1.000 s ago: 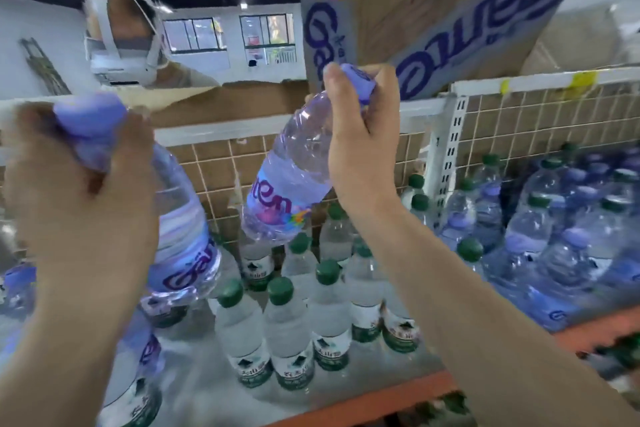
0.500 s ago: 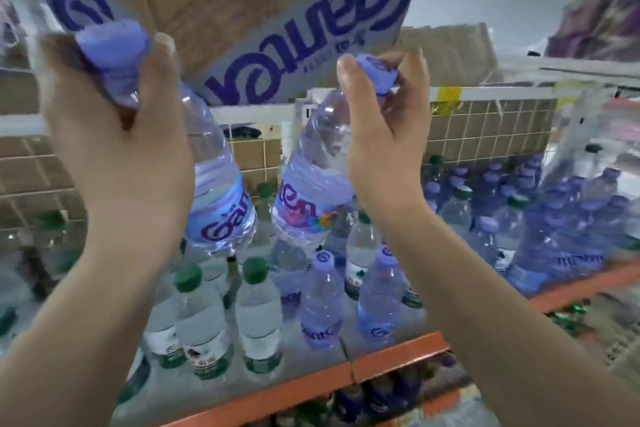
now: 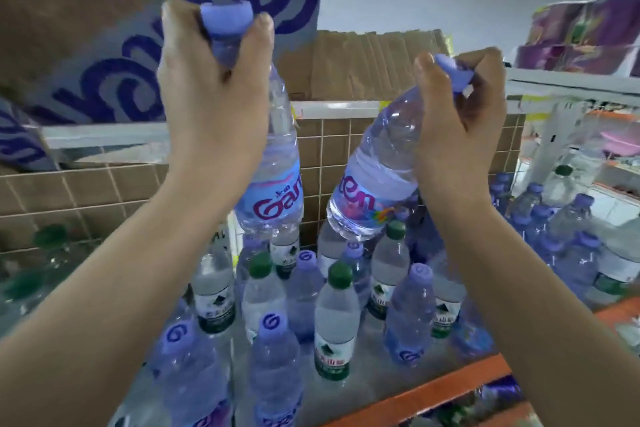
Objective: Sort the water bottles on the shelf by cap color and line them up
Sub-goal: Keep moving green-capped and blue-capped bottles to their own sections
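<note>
Both hands have swung rightward along the shelf [image 3: 450, 388] since the earlier frame; mixed purple- and green-capped bottles now stand below them. I note the left hand [image 3: 211, 94] clamped round the neck of a purple-capped bottle [image 3: 273, 184], fingers curled just under the cap, bottle hanging nearly upright; the right hand [image 3: 460, 121] pinches a second purple-capped bottle [image 3: 377, 184] at the cap, its base tilted leftward toward the first (the two bases near, not touching). Both hang above the standing bottles; a green-capped bottle [image 3: 337, 319] stands below the gap. Purple-capped bottles [image 3: 554, 229] cluster at the right; cardboard box [image 3: 374, 62] above.
</note>
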A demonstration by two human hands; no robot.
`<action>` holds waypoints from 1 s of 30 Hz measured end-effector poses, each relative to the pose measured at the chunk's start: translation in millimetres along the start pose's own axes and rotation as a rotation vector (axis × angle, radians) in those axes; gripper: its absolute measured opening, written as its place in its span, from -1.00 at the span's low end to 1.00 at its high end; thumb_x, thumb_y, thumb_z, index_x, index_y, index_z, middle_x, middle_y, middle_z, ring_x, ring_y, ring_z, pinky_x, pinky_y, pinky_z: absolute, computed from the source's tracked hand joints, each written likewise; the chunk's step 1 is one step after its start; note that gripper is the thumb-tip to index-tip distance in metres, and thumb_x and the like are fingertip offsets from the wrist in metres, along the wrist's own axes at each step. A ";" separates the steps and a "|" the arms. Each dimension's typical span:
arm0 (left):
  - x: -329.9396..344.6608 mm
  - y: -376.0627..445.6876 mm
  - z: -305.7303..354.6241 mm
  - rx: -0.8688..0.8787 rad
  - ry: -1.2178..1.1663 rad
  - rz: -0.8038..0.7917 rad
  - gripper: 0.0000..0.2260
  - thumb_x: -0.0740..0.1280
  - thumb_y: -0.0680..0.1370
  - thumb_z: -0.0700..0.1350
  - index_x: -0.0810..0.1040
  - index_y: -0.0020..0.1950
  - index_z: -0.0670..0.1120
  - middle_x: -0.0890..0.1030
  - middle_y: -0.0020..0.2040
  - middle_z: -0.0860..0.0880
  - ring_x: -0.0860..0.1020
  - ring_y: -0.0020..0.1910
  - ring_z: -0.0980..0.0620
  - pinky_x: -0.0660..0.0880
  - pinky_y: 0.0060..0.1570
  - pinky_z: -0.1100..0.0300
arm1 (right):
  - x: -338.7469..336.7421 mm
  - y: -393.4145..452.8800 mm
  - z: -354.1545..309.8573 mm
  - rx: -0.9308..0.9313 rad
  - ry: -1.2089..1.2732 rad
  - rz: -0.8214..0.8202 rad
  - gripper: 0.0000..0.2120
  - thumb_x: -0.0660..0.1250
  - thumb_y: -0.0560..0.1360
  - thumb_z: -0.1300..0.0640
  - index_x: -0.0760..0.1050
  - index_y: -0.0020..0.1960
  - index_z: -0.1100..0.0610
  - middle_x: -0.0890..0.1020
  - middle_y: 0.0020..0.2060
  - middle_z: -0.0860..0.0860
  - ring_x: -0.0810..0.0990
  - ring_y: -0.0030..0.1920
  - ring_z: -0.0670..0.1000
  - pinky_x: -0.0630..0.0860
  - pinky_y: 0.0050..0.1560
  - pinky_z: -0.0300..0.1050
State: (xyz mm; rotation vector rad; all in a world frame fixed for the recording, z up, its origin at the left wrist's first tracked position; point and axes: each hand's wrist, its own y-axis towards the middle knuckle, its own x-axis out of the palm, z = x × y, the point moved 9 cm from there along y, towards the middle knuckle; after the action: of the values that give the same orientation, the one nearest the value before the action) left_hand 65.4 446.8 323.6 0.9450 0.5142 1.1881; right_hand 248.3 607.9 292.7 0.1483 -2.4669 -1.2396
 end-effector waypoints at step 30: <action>164.8 -45.3 -54.2 -0.125 0.373 0.102 -0.71 0.27 0.60 -0.09 0.18 -0.19 0.06 0.29 -0.31 0.17 0.38 -0.40 0.38 0.29 -0.27 0.49 | -70.5 51.6 213.0 0.074 -0.383 -0.793 -0.72 0.43 0.43 -0.09 0.45 -0.21 0.09 0.49 -0.26 -0.06 0.47 -0.25 -0.09 0.38 -0.23 -0.15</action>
State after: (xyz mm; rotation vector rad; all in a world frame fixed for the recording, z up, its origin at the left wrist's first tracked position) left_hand 102.2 616.3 278.3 0.6498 0.6847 1.4831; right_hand 237.4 817.6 198.2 1.0877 -2.8945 -1.5777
